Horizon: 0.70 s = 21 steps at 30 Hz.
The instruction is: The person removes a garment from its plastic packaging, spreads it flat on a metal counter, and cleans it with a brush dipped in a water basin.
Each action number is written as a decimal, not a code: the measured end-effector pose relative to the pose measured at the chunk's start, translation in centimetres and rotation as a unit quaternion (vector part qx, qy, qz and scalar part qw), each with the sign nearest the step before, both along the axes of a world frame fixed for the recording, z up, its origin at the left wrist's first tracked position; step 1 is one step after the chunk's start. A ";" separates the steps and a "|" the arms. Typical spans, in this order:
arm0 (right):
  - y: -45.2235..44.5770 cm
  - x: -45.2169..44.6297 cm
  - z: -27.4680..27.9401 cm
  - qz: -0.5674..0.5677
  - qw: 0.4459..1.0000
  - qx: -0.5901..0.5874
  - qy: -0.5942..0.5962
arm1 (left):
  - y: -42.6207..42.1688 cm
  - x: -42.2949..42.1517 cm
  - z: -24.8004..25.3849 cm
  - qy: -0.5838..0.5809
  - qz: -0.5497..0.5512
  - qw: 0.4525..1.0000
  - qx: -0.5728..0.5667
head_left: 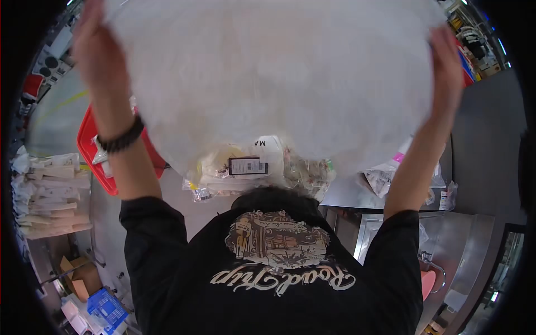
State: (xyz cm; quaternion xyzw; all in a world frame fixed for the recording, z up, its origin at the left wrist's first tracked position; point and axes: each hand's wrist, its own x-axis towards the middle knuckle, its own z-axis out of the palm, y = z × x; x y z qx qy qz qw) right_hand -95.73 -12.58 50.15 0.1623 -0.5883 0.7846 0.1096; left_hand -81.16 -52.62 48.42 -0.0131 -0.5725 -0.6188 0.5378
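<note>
Across the top of the view: a large whitish plastic sheet [273,72], perhaps a bag, spread between the raised hands and blurred; its opening, if any, cannot be told.
Left hand [103,53]: at the sheet's left edge, blurred; how far the fingers are closed, and how firmly they hold it, cannot be told.
Right hand [448,64]: at the opposite edge, fingers pointing up; too blurred to tell their opening or grip.
Red tub [85,134]: behind the left forearm, with clear and white wrapped packs inside.
Counter middle, below the sheet: a clear bag [307,172] with greenish contents, too crumpled to identify, beside a dark-framed label [248,166] and a white packet [271,148] lettered "MA".
Right side: clear and white wrappings [378,181] near the right forearm.
Far left: white packs [53,198] in a row.
Lower left: an open cardboard box [84,279], contents unclear, just beside a blue box [108,310].
Sink, lower right: a pink bowl [427,283], contents hidden.
</note>
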 end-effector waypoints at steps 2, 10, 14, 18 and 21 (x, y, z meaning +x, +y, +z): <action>0.9 -9.5 -8.3 0.049 0.980 0.031 0.192 | 0.4 -5.7 -1.2 0.026 -0.155 0.973 0.167; 8.4 1.6 -26.5 0.089 0.868 0.460 -0.162 | 1.1 3.2 -25.5 -0.500 -0.030 0.847 -0.176; 9.6 10.0 -32.6 0.058 0.847 0.488 -0.202 | 3.0 11.3 -35.4 -0.608 0.027 0.782 -0.132; 8.9 12.3 -32.8 0.027 0.823 0.513 -0.243 | 7.2 13.4 -34.4 -0.663 0.032 0.747 -0.028; 9.3 12.8 -33.4 0.024 0.778 0.591 -0.211 | 7.4 13.3 -33.6 -0.685 0.028 0.728 0.026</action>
